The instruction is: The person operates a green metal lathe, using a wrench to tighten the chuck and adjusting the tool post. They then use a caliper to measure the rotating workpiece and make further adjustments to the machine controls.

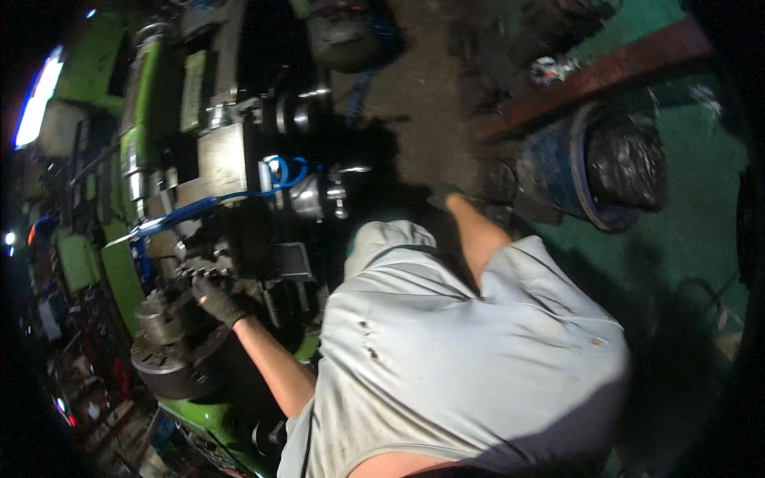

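My left hand (217,303), in a dark glove, reaches into a green metal lathe. Its fingers look pressed together beside small metal parts (199,263) on the carriage; what lies between them, if anything, is too dark to make out. Just left of that hand is the chuck (163,319), with a wide round metal body (163,374) below it. My right hand (442,196) is stretched forward past my light grey shirt. It looks dark-gloved and melts into the shadow, so its fingers cannot be read.
A blue hose (207,203) crosses the carriage and loops near shiny round handwheels (307,195). To the right, a blue bucket (586,167) with a black plastic liner lies tilted beside a reddish-brown beam (606,76) on a green floor (701,199).
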### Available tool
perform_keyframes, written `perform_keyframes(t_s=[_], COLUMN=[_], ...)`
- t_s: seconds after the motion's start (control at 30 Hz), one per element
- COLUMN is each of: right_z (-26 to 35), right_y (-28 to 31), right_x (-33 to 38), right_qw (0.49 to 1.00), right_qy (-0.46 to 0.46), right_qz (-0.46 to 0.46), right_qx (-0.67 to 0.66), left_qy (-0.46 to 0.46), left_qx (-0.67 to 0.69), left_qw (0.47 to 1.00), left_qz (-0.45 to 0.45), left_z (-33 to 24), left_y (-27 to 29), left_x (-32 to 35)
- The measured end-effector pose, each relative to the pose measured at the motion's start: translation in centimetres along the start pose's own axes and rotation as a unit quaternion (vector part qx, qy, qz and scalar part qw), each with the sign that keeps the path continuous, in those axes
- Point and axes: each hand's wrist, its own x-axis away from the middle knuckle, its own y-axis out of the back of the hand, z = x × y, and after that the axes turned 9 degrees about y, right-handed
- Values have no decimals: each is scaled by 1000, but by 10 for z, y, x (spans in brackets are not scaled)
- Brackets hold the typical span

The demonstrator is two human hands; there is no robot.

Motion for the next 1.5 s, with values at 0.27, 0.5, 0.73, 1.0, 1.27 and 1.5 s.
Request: perform_keyframes(t_s=[0.27, 0.5, 0.73, 1.0, 1.27, 1.5], right_z=[-97, -25, -20, 72, 302, 639], right_y=[30, 191, 307, 446, 545, 555], right_x=[-78, -93, -214, -372, -452, -432], right_qw=[998, 829, 825, 697, 685, 660], right_qy=[-8, 241, 316, 301, 558, 702], right_qz=[-13, 32, 65, 189, -193, -243], right_qx=[55, 503, 463, 622, 427, 114], left_qy=[156, 265, 382, 426, 379, 431], left_qx=[67, 309, 241, 151, 301, 238], left_qw=[981, 866, 830, 793, 771, 745], left_qz=[-98, -292, -328, -408, -414, -449], left_z=[-48, -161, -175, -195, -198, -185], left_y=[9, -19, -17, -26, -56, -42], left_x=[23, 14, 15, 10, -24, -2])
